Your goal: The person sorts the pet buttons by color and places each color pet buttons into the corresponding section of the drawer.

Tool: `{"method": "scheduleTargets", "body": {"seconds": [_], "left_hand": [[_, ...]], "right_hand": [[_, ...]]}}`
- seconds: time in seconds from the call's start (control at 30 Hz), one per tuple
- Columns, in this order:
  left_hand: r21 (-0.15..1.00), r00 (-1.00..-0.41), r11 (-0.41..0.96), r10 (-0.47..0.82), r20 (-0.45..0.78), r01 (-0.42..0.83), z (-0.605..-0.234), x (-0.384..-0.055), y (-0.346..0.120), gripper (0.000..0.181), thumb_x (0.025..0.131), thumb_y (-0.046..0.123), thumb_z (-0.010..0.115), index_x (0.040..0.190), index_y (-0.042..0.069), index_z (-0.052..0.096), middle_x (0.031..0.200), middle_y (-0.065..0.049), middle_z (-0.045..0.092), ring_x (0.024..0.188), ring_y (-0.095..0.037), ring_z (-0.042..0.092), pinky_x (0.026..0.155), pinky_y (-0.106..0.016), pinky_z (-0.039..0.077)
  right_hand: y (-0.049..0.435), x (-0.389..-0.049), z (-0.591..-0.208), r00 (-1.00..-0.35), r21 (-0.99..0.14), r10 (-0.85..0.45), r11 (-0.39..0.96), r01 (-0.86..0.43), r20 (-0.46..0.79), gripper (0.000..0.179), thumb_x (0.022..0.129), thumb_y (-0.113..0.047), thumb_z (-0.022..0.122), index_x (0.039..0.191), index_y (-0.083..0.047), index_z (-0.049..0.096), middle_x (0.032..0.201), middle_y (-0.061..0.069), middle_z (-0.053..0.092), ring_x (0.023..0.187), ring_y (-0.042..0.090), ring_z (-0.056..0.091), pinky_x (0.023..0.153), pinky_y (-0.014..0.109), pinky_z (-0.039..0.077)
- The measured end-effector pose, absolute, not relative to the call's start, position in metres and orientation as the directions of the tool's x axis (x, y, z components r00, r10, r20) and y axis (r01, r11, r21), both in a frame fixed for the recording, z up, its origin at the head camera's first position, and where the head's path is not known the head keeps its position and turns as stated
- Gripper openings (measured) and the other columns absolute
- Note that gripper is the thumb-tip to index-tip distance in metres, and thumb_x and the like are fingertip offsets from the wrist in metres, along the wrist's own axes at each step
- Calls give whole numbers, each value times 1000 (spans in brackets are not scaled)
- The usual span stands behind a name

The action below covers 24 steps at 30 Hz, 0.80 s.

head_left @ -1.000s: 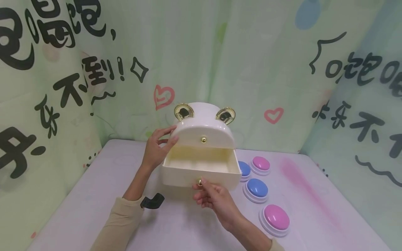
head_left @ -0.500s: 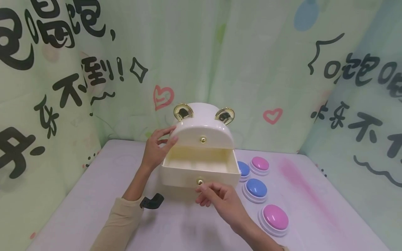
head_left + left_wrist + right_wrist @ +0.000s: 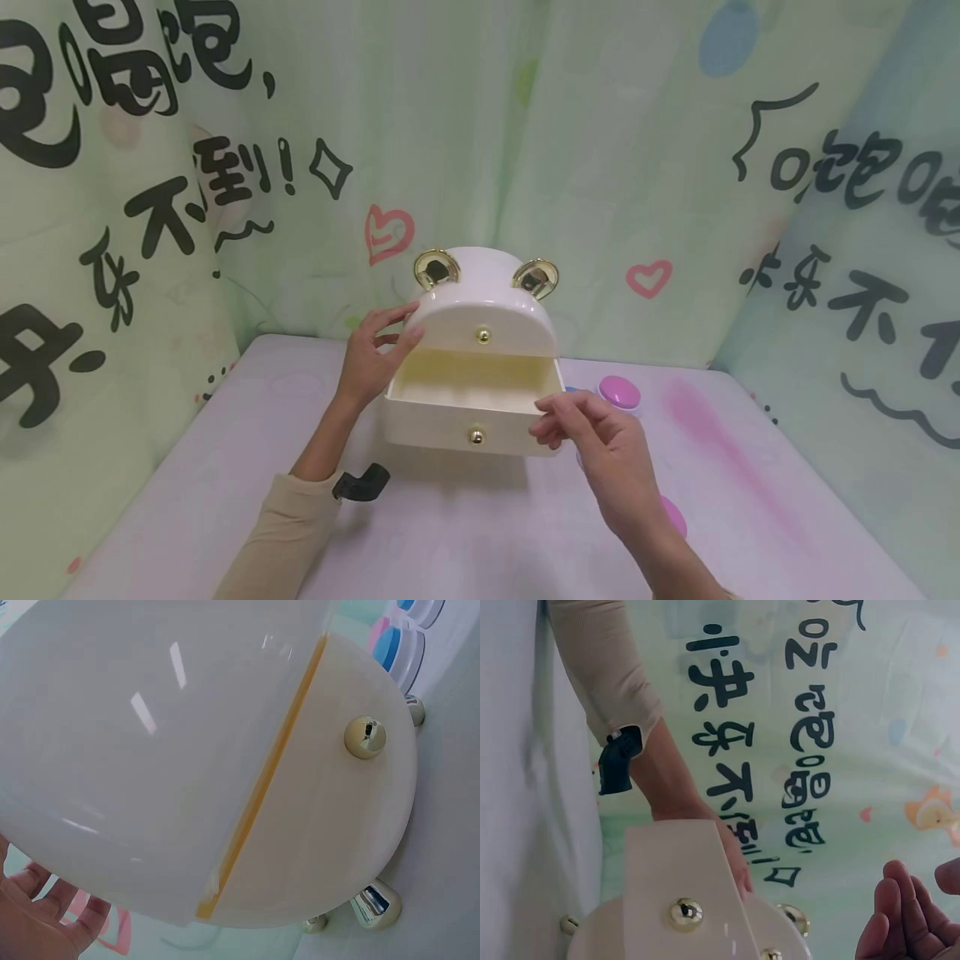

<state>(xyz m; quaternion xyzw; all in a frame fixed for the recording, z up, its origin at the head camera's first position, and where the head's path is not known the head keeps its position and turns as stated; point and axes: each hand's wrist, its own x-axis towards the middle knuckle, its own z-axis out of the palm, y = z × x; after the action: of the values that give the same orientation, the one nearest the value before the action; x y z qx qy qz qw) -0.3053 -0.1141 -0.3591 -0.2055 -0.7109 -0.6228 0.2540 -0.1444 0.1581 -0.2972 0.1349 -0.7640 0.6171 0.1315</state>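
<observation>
A white frog-shaped drawer box [image 3: 480,287] with gold-rimmed eyes stands on the table, its lower drawer [image 3: 435,427] pulled out and nothing seen inside. Gold knobs sit on the upper front and on the drawer front [image 3: 720,941]. My left hand [image 3: 370,354] rests against the box's upper left side, fingers and thumb touching its curved edge; in the left wrist view its fingertips [image 3: 94,911] meet the shell. My right hand [image 3: 600,442] hangs in front of the drawer's right corner with loosely bent fingers, holding nothing. The right wrist view shows its fingers [image 3: 911,915] apart from the box.
Round push buttons stand right of the box: a pink one [image 3: 619,392] at the back, another pink one [image 3: 675,515] partly behind my right forearm, and blue ones [image 3: 388,649]. Printed curtains [image 3: 600,167] surround the table [image 3: 247,533]. A black band [image 3: 362,483] is on my left wrist.
My right hand has let go of the drawer knob and moved right and slightly up, now covering some of the buttons. The left hand, box and pulled-out drawer stay as they were.
</observation>
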Motion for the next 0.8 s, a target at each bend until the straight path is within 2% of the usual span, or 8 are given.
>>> {"method": "scheduleTargets", "body": {"seconds": [0.1, 0.23, 0.4, 0.5, 0.67, 0.8], "left_hand": [[787, -793, 143, -24, 609, 600, -360, -306, -113, 40, 94, 12, 75, 133, 6, 68, 125, -16, 63, 124, -25, 59, 95, -45, 54], [793, -799, 150, -30, 601, 591, -357, -304, -111, 41, 95, 6, 72, 134, 0, 66, 127, -21, 61, 125, -32, 58, 96, -47, 54], [795, -803, 164, -29, 595, 584, -340, -285, -108, 40, 95, 2, 71, 133, -6, 64, 126, -25, 61, 125, -36, 57, 94, -39, 54], [798, -805, 165, -30, 592, 580, -333, -276, -108, 39, 94, 1, 71, 132, -7, 64, 125, -26, 61, 124, -36, 58, 93, -35, 54], [798, -804, 151, -31, 594, 584, -331, -274, -108, 39, 94, 1, 71, 131, -7, 65, 124, -27, 60, 124, -39, 57, 93, -36, 54], [796, -801, 144, -34, 598, 588, -332, -276, -107, 39, 94, 1, 71, 131, -6, 65, 124, -28, 60, 125, -41, 57, 93, -37, 54]], "right_hand": [[167, -145, -291, -926, -902, 24, 236, -361, 377, 27, 106, -24, 59, 105, 0, 72, 86, 7, 75, 84, 20, 69, 79, 27, 57], [181, -148, -285, -921, -891, 135, 337, -304, 366, 35, 106, -37, 57, 111, -6, 73, 92, 2, 77, 91, 19, 69, 84, 23, 55], [193, -154, -285, -890, -868, 225, 409, -282, 396, 42, 105, -44, 56, 116, -7, 72, 97, -2, 76, 94, 18, 70, 85, 21, 56], [197, -158, -290, -872, -852, 243, 432, -295, 424, 40, 104, -42, 57, 114, -6, 72, 96, -3, 76, 92, 16, 70, 83, 20, 57], [206, -164, -305, -871, -822, 212, 483, -301, 443, 32, 104, -35, 61, 111, -6, 74, 91, -5, 76, 88, 12, 69, 78, 19, 56], [213, -168, -320, -880, -788, 178, 546, -283, 439, 29, 103, -33, 63, 112, -8, 74, 92, -2, 77, 87, 10, 70, 82, 20, 54]]}}
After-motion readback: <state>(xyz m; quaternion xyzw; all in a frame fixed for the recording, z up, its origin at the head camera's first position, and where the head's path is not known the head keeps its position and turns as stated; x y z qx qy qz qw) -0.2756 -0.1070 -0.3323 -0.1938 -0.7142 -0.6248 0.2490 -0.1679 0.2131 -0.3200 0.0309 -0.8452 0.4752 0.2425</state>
